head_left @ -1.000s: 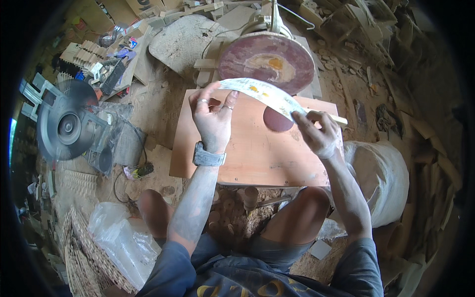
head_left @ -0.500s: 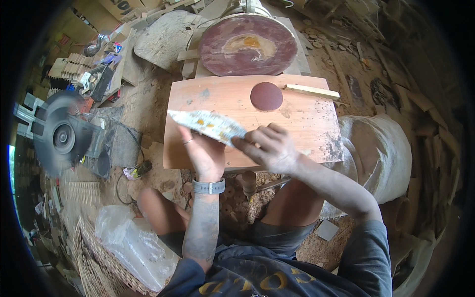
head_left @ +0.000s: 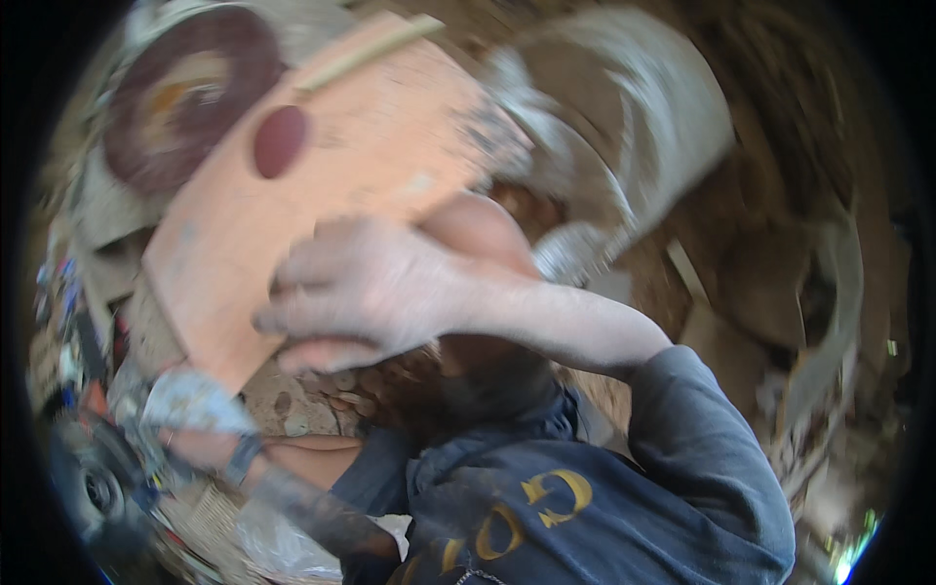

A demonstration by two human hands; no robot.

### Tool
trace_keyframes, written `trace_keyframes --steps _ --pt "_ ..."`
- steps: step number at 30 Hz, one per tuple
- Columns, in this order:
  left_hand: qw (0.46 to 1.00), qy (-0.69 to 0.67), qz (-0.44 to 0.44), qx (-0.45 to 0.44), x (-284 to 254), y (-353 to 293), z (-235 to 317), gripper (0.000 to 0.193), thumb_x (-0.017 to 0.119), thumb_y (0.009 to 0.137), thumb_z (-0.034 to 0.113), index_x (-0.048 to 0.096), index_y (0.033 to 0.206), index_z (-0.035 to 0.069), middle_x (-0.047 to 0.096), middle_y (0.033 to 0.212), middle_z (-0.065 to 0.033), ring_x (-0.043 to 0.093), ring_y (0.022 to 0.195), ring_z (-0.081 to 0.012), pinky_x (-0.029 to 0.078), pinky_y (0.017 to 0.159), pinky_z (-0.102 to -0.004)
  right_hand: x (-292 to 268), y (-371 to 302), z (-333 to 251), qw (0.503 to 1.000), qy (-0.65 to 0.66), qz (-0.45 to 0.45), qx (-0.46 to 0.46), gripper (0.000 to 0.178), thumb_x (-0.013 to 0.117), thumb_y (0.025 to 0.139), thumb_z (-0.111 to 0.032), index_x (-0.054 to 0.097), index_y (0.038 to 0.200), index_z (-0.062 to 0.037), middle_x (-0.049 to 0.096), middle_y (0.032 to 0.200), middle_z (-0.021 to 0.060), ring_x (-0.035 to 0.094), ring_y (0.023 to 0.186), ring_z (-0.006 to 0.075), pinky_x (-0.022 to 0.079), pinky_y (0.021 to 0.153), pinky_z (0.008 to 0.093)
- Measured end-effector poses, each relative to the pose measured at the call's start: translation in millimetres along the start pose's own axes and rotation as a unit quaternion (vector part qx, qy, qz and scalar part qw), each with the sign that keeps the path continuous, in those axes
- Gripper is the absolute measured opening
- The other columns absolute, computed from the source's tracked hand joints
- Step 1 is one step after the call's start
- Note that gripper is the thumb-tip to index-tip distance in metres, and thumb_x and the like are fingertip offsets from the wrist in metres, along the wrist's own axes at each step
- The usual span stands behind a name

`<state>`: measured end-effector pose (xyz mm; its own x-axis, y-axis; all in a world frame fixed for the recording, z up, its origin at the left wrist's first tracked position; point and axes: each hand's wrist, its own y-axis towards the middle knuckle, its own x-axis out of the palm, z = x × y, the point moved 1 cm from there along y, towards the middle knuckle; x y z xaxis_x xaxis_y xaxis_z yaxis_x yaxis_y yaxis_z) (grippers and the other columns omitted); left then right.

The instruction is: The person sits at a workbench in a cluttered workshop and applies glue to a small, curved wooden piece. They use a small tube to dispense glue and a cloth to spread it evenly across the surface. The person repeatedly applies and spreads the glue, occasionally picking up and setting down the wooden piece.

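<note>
I have the pale strip [head_left: 198, 400] low on the left of my view, in the person's left hand [head_left: 202, 448], which lies mostly below it. It looks whitish with a blue-grey tint and faint mottling, too blurred for me to make out any marks. I see it slanting slightly down to the right, its broad face toward me, near the lower corner of the wooden board [head_left: 351, 156]; whether it bends, I cannot tell
</note>
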<state>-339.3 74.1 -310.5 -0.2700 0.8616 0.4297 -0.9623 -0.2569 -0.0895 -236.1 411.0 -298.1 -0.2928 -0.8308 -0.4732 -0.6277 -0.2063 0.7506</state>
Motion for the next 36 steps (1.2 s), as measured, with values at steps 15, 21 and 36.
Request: trace_keyframes --steps 15,21,36 --pt "0.986 0.147 -0.066 -0.038 -45.2 41.8 8.6 0.086 0.028 0.099 0.06 0.024 0.15 -0.01 0.03 0.154 -0.0282 0.028 0.143 -0.0408 0.019 0.122 -0.0508 -168.9 -459.5 -43.8 0.531 -0.296 -0.133 0.783 0.045 0.077 0.078 -0.036 0.072 0.114 -0.009 0.072 0.111 0.0125 0.07 0.099 0.0305 0.054 0.086 0.0417" --pt "0.984 0.142 -0.101 -0.026 -49.4 55.4 5.0 0.079 0.034 0.099 0.052 0.03 0.146 -0.011 0.036 0.15 -0.0277 0.034 0.14 -0.0396 0.025 0.119 -0.0509 -76.9 -470.9 -47.8 0.515 -0.27 -0.034 0.813 0.053 0.077 0.079 -0.046 0.068 0.115 -0.0091 0.07 0.114 0.0123 0.069 0.098 0.0316 0.053 0.084 0.0442" --pt "0.884 -0.232 -0.327 -0.241 -44.1 72.7 -46.8 0.07 0.039 0.097 0.043 0.036 0.143 -0.01 0.043 0.146 -0.0281 0.041 0.135 -0.0419 0.029 0.118 -0.0529 2.5 -462.5 -115.3 0.627 -0.202 -0.149 0.738 0.034 0.073 0.08 -0.034 0.063 0.1 -0.0085 0.066 0.095 0.0141 0.066 0.092 0.0356 0.053 0.076 0.048"
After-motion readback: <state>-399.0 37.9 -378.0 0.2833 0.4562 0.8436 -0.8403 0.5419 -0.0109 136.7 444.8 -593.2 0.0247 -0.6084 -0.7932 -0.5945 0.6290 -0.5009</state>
